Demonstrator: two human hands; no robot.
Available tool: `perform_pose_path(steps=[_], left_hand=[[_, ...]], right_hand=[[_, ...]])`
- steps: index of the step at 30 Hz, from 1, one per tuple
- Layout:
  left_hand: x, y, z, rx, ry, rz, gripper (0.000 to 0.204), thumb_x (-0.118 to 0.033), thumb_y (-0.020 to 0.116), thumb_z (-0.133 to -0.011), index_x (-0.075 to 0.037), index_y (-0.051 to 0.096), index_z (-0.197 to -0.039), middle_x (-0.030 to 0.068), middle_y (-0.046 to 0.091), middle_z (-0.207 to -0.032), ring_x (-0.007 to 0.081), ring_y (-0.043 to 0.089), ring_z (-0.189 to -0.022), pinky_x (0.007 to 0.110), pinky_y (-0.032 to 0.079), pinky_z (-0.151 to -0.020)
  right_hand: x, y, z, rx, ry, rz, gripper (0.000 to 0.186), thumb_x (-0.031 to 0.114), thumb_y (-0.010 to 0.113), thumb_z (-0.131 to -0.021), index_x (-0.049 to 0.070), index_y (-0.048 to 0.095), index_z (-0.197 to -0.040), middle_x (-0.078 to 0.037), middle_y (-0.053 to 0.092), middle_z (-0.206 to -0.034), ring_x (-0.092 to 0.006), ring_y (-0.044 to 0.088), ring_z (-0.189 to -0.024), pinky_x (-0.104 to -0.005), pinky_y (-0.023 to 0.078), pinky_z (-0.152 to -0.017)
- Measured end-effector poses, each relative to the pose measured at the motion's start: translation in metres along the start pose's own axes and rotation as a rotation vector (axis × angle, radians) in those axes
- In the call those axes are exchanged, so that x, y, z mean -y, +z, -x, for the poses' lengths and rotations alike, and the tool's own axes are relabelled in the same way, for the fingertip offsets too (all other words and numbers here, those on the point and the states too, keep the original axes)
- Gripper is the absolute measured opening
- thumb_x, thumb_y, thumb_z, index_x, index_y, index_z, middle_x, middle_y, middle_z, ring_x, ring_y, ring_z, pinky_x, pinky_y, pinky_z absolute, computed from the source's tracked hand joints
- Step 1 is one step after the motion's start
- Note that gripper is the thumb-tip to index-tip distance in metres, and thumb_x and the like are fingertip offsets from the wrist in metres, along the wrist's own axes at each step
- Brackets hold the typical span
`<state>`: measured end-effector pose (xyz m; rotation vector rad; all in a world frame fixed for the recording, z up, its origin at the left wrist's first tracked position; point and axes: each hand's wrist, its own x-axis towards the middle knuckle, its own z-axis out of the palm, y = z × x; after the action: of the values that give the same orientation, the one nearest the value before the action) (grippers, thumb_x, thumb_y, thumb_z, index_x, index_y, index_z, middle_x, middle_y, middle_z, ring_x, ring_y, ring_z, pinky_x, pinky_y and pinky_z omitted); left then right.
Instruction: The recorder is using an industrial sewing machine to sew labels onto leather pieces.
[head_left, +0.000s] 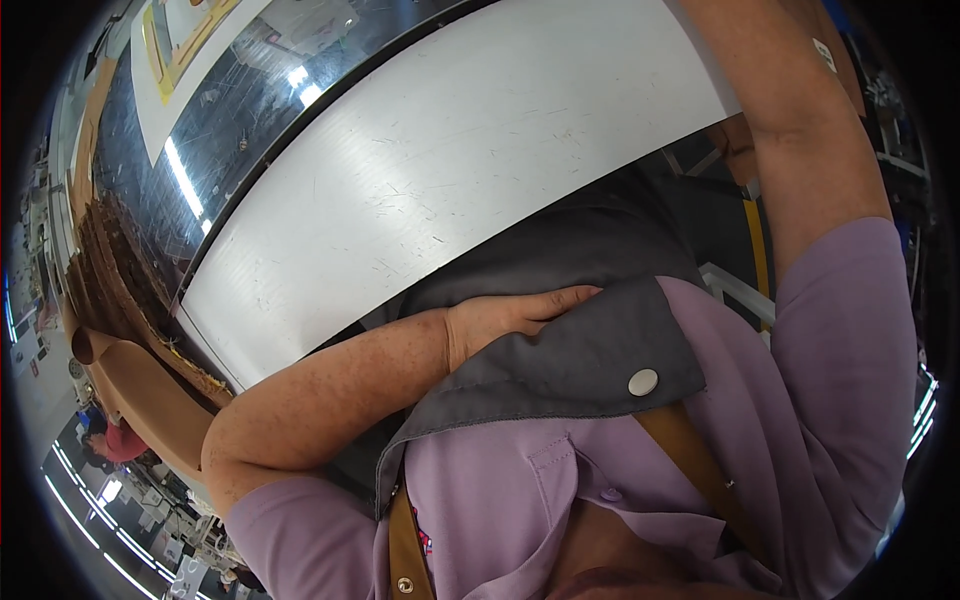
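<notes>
My left hand (pixel 492 322) rests against my dark grey apron (pixel 560 360), its forearm bent across my body. One finger lies stretched out along the cloth, and the folded upper flap of the apron hides part of the hand. I see nothing held in it. My right arm (pixel 815 140) reaches up past the right end of the pale board's edge, and its hand is outside the picture. Just ahead of me is the smooth pale grey board (pixel 430 160), with fine scratches across its surface.
Beyond the board lies a dark glossy surface (pixel 260 110) with a white sheet and yellow pieces (pixel 175 60). Brown layered sheets (pixel 125 270) and a rolled tan sheet (pixel 150 400) hang at the left. A person in red (pixel 122 442) is farther off. Metal frame bars (pixel 735 295) stand at right.
</notes>
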<state>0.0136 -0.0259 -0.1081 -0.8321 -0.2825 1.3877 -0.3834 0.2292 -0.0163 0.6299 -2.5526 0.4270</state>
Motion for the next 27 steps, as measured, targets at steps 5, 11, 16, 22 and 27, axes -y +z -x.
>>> perform_pose_path(steps=[5,11,16,22,27], left_hand=[[0.002,0.003,0.001,0.19,0.001,-0.06,0.045,-0.03,0.038,-0.113,-0.012,0.044,-0.154,0.0019,0.047,-0.156,0.0168,0.049,-0.141,0.034,0.037,-0.124],[0.005,0.02,0.004,0.365,-0.008,-0.122,0.042,-0.025,0.037,-0.113,-0.011,0.047,-0.152,0.0014,0.051,-0.153,0.0168,0.051,-0.14,0.036,0.037,-0.124],[0.004,0.036,0.009,0.234,0.318,-0.888,0.045,-0.023,0.045,-0.104,-0.009,0.052,-0.146,0.0055,0.053,-0.151,0.024,0.048,-0.142,0.045,0.033,-0.125],[0.008,0.049,0.014,-0.001,0.726,-1.798,0.048,-0.021,0.055,-0.092,-0.007,0.059,-0.138,0.0105,0.054,-0.149,0.0326,0.044,-0.145,0.056,0.027,-0.126],[0.008,0.054,0.004,-0.18,0.598,-1.604,0.049,-0.018,0.054,-0.094,-0.006,0.057,-0.141,0.0092,0.053,-0.151,0.0341,0.041,-0.147,0.056,0.028,-0.126]], right_hand=[[0.001,0.002,0.006,-0.019,-0.024,0.003,0.039,0.029,0.056,-0.098,0.002,0.069,-0.123,-0.023,0.068,-0.125,-0.0393,0.063,-0.117,-0.0461,0.049,-0.103],[0.001,0.002,0.006,0.002,0.002,-0.016,0.04,0.03,0.055,-0.099,0.001,0.068,-0.123,-0.023,0.068,-0.126,-0.0388,0.063,-0.118,-0.0462,0.049,-0.103],[0.001,0.002,0.009,0.011,0.019,0.008,0.041,0.03,0.055,-0.098,0.002,0.067,-0.126,-0.022,0.067,-0.128,-0.0383,0.062,-0.12,-0.046,0.049,-0.104],[0.008,-0.001,0.002,0.062,0.028,-0.007,0.042,0.03,0.055,-0.098,0.001,0.067,-0.125,-0.022,0.067,-0.129,-0.0385,0.062,-0.12,-0.0462,0.049,-0.104],[0.003,0.004,0.002,0.027,-0.011,-0.01,0.039,0.029,0.055,-0.098,0.001,0.068,-0.123,-0.022,0.068,-0.127,-0.0387,0.063,-0.119,-0.0463,0.049,-0.103]])
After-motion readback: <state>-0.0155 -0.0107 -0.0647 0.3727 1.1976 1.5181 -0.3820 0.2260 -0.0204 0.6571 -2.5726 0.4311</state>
